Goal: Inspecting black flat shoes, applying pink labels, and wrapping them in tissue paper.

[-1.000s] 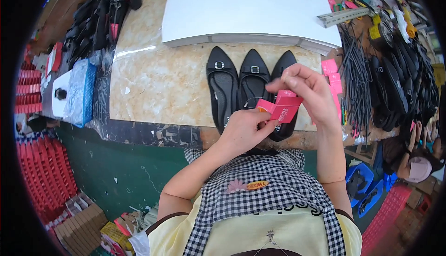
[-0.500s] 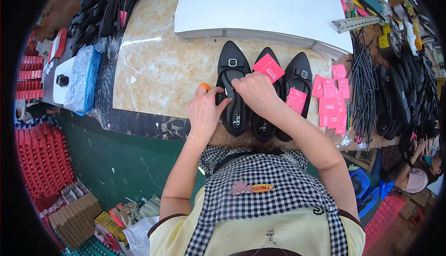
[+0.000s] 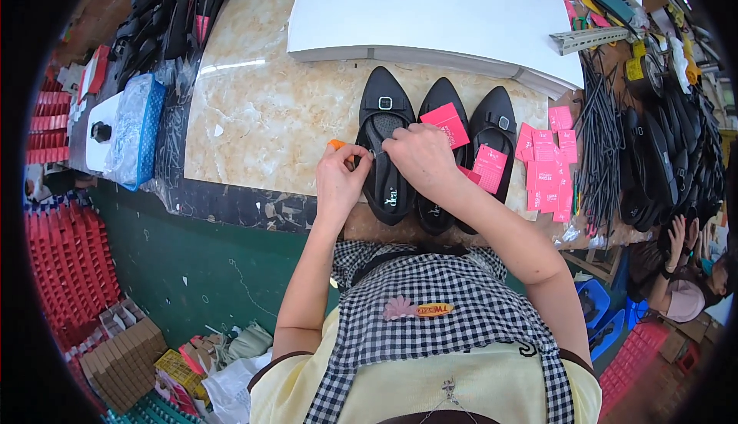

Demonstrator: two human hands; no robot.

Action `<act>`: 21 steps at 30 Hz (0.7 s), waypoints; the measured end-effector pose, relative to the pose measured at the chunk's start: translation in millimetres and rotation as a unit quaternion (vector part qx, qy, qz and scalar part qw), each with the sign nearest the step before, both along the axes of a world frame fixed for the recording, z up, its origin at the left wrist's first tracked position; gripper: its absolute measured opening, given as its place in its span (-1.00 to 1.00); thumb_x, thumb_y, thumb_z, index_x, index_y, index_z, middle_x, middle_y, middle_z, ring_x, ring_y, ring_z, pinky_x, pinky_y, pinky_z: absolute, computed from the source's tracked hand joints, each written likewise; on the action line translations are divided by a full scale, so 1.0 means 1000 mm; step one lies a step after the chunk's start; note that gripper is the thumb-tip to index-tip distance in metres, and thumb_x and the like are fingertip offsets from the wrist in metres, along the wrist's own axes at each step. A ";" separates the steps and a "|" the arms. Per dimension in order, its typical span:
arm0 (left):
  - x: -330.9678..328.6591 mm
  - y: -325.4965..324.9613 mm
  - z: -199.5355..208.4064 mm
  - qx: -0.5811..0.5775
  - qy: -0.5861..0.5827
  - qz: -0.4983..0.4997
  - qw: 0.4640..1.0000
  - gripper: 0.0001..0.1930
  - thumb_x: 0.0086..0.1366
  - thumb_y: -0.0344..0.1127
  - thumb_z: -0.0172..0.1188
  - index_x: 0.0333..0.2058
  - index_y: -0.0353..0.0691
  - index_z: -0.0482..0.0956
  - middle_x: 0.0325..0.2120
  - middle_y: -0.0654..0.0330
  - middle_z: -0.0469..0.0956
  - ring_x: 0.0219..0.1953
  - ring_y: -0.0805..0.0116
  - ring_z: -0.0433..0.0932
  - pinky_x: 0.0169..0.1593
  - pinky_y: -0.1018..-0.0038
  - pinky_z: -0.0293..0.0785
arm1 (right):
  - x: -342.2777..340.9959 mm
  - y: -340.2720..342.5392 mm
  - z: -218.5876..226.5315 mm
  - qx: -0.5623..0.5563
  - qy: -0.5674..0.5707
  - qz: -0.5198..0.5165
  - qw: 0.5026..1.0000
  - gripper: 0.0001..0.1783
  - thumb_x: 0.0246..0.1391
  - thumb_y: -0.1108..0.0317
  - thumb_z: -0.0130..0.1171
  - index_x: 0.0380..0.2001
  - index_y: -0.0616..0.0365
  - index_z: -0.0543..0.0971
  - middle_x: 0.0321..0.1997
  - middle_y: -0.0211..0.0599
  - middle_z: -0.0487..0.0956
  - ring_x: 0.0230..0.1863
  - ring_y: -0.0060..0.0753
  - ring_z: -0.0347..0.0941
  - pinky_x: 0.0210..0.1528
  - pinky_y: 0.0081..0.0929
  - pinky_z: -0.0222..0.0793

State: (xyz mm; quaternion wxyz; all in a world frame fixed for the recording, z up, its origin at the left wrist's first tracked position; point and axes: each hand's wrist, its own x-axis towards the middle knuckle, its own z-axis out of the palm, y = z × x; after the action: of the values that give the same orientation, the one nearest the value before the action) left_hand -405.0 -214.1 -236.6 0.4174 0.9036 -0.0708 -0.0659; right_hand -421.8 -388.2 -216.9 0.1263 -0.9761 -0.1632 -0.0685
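Note:
Three black pointed flats stand side by side, toes away from me: the left flat (image 3: pixel 390 193), the middle flat (image 3: pixel 441 93) and the right flat (image 3: pixel 493 103). Square silver buckles show on the outer two. My left hand (image 3: pixel 340 182), with an orange band on one finger, pinches at the left flat's left edge; what is in the pinch is too small to make out. Over that flat's opening, my right hand (image 3: pixel 421 159) has its fingers curled together, their contents hidden. A pink tag (image 3: pixel 447 124) lies by the middle flat, another tag (image 3: pixel 490 167) on the right flat.
A stack of white sheets (image 3: pixel 430 9) lies at the table's far side. Loose pink tags (image 3: pixel 547 174), black thin strips (image 3: pixel 601 143) and more black shoes (image 3: pixel 653 162) are on the right. A blue basket (image 3: pixel 150 132) stands left. A co-worker's hands (image 3: pixel 680 239) show far right.
My left hand has drawn back slightly from inside the left flat to its left edge. My right hand has shifted a little left. The middle flat's pink tag sits lower and turned.

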 end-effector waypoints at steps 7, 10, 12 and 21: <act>-0.002 0.002 0.009 -0.009 0.000 -0.020 1.000 -0.84 0.06 -0.38 0.38 -0.33 -0.21 0.68 -0.57 0.23 0.32 -0.55 0.45 0.33 -0.42 0.47 0.31 | 0.001 -0.001 -0.008 0.137 0.039 0.001 0.990 -0.90 -0.06 0.27 0.22 -0.49 -0.06 0.69 -0.50 -0.49 0.59 -0.28 -0.40 0.46 -0.07 -0.36 0.21; 0.000 0.005 0.028 0.055 0.017 -0.064 0.996 -0.84 0.06 -0.31 0.37 -0.37 -0.20 0.66 -0.50 0.11 0.39 -0.47 0.20 0.47 -0.35 0.34 0.41 | -0.002 -0.002 -0.008 0.134 0.060 -0.001 0.989 -0.87 -0.03 0.22 0.26 -0.40 -0.07 0.70 -0.47 -0.53 0.60 -0.26 -0.44 0.44 -0.05 -0.34 0.18; 0.000 0.005 0.032 0.084 -0.022 -0.100 0.991 -0.84 0.06 -0.30 0.37 -0.39 -0.21 0.64 -0.46 0.08 0.40 -0.44 0.14 0.48 -0.33 0.30 0.42 | -0.001 -0.001 -0.006 0.128 0.063 -0.008 0.990 -0.88 -0.03 0.22 0.26 -0.41 -0.07 0.69 -0.46 -0.53 0.60 -0.25 -0.43 0.45 -0.05 -0.34 0.19; 0.001 0.012 0.028 -0.025 0.009 -0.138 0.990 -0.89 0.17 -0.41 0.15 -0.47 -0.33 0.55 -0.37 0.05 0.39 -0.41 0.18 0.46 -0.34 0.34 0.37 | -0.001 0.000 0.033 -0.051 -0.082 0.042 0.994 -0.92 -0.07 0.38 0.14 -0.50 0.08 0.60 -0.47 -0.36 0.57 -0.14 -0.29 0.45 0.28 -0.20 0.16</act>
State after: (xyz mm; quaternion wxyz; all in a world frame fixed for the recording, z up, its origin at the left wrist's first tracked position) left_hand -404.2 -201.9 -208.7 0.4276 0.8738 -0.1923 -0.1291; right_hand -422.7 -388.2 -183.8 0.0649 -0.9646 -0.2173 -0.1345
